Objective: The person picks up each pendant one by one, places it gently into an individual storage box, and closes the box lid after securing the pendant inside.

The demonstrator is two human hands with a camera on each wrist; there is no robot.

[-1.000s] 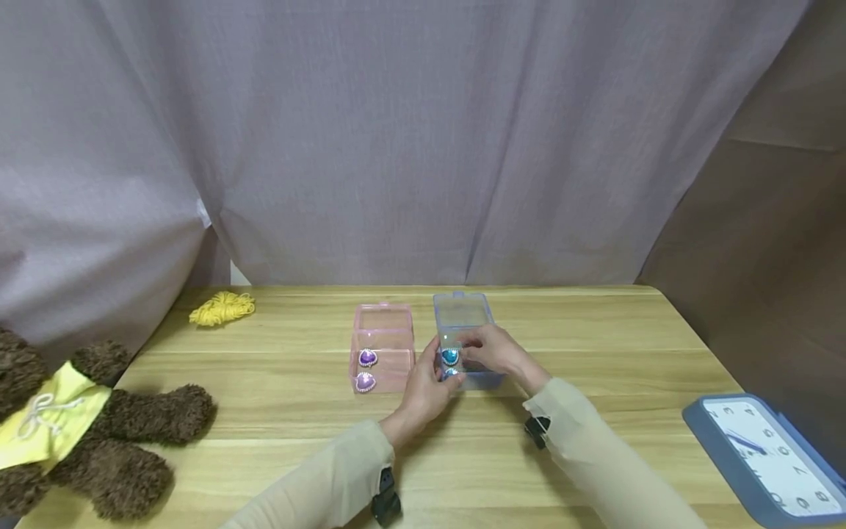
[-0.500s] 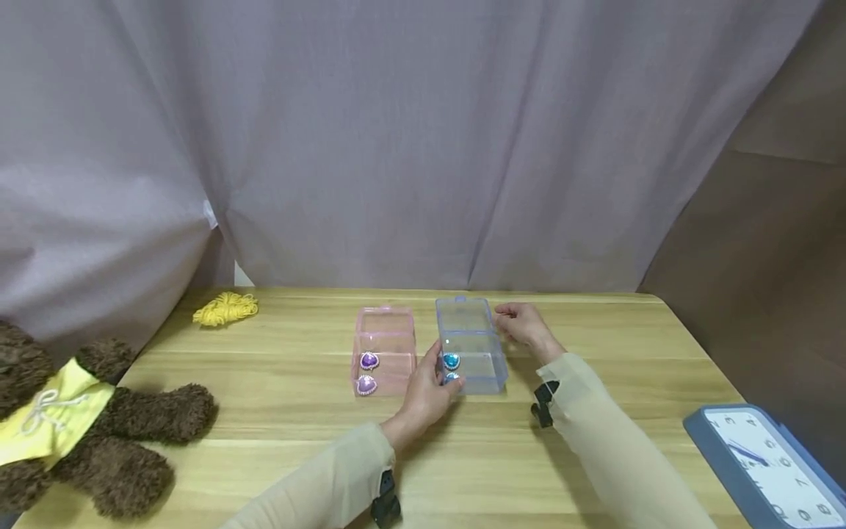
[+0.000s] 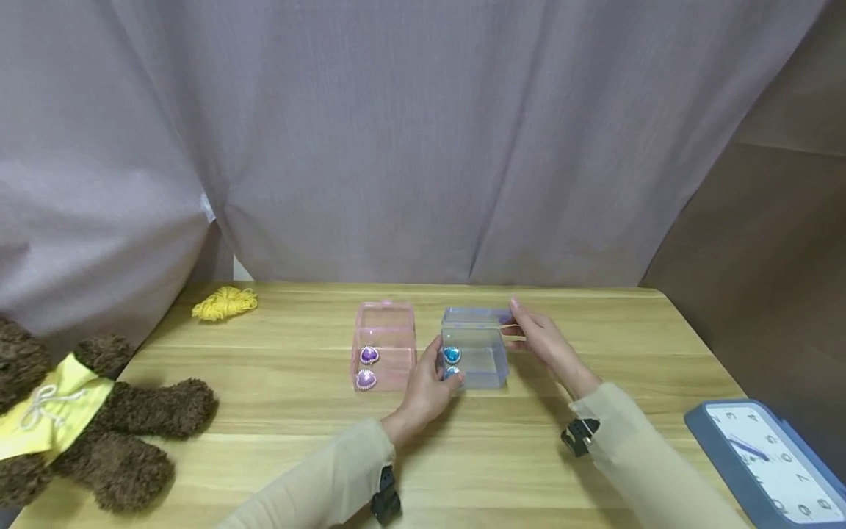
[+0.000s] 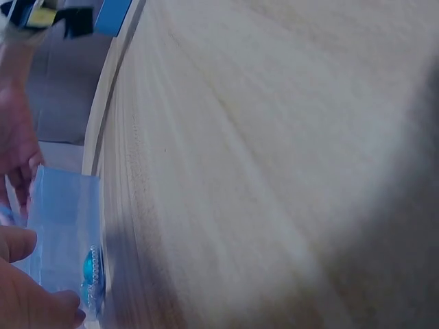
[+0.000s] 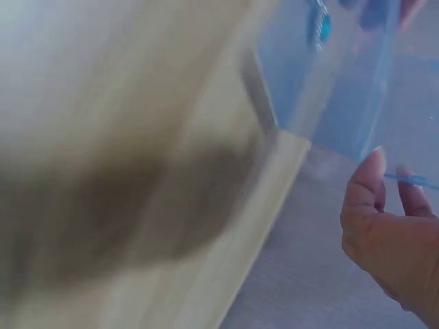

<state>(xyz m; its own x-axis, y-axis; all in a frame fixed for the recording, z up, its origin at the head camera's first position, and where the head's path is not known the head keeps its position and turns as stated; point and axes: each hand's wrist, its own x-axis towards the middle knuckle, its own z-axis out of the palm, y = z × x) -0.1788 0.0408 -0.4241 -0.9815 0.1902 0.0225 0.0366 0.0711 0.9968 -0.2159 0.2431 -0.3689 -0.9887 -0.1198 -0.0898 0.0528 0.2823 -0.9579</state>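
Observation:
A clear blue plastic box (image 3: pixel 479 364) sits on the table with its hinged lid (image 3: pixel 472 317) tilted partway up. Two blue heart-shaped gems with beaded rims lie along its left side; the farther gem (image 3: pixel 452 355) shows whole, the nearer one is partly covered by a thumb. My left hand (image 3: pixel 423 393) grips the box's front left corner. At the lid's right edge, my right hand (image 3: pixel 545 342) holds the lid, fingers behind it and thumb at its side. Left of the blue box stands an open pink box (image 3: pixel 399 367) containing a purple heart gem (image 3: pixel 369 355) and a lilac heart gem (image 3: pixel 366 379).
Yellow cord (image 3: pixel 225 303) lies bundled at the back left of the wooden table (image 3: pixel 297 433). A brown teddy bear (image 3: pixel 125 455) in a yellow top lies at the left edge. At the right front is a blue clock (image 3: pixel 769 455). Grey cloth (image 3: pixel 357 147) hangs behind.
My right hand has come out of the blue box, moved round to its lid and swung the lid partway up. The left hand keeps its grip on the box.

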